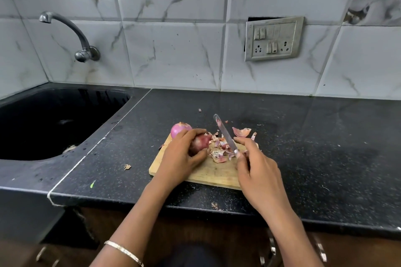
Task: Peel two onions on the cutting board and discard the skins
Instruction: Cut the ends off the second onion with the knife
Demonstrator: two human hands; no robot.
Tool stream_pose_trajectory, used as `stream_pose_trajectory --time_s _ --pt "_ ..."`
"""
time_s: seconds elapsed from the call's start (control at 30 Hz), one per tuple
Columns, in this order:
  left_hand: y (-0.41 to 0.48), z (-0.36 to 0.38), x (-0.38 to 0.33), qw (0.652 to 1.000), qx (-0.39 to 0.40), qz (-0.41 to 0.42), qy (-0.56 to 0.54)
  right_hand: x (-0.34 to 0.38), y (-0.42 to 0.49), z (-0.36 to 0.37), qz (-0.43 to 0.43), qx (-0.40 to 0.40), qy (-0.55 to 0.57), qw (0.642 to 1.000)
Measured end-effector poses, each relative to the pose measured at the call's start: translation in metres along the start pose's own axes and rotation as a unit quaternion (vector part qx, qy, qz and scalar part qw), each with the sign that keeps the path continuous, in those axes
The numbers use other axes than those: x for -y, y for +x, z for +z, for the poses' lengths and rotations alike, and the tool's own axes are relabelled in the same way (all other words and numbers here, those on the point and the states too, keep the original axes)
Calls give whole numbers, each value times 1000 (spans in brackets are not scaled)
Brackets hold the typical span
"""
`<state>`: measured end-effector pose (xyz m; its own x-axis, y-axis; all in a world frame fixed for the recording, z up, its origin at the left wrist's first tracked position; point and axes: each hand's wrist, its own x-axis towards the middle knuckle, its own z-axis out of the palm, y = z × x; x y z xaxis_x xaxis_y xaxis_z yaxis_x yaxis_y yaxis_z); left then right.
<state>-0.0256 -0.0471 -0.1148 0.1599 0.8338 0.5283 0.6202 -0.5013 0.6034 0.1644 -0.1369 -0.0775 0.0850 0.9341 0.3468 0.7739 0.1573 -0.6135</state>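
1. Where the forearms enter at the lower edge, a thin bracelet [123,251] circles the left wrist.
2. Right hand [258,171]: fingers curled round the handle of a knife [224,134]. The blade slants up and away, its tip past the far edge of the cutting board [208,173].
3. Left hand [182,154]: fingers and thumb wrapped round a dark red, unpeeled onion [198,142] over the left part of the board. Whether it rests on the wood cannot be told.
4. The board lies on the black speckled bench [325,158].
5. Loose skins [219,151] are heaped on the board between the two hands, beneath the blade.
6. A second onion [179,129], pale purple and apparently peeled, sits at the board's far left corner, just behind the left fingers.
7. A larger curled skin [242,132] lies on the bench just beyond the board.
8. Sink [43,119]: a dark basin set into the bench at left. A pale item near its front wall is too indistinct to identify.
9. Tiled wall: a tap [71,34] above the sink and a switch panel [273,38] to the right.
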Motion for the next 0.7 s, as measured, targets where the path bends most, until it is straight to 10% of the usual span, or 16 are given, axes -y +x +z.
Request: stream_pose_trajectory --time_s 0.7 --pt "-1 3 0 999 -17 -4 -30 7 -11 10 -1 29 -37 999"
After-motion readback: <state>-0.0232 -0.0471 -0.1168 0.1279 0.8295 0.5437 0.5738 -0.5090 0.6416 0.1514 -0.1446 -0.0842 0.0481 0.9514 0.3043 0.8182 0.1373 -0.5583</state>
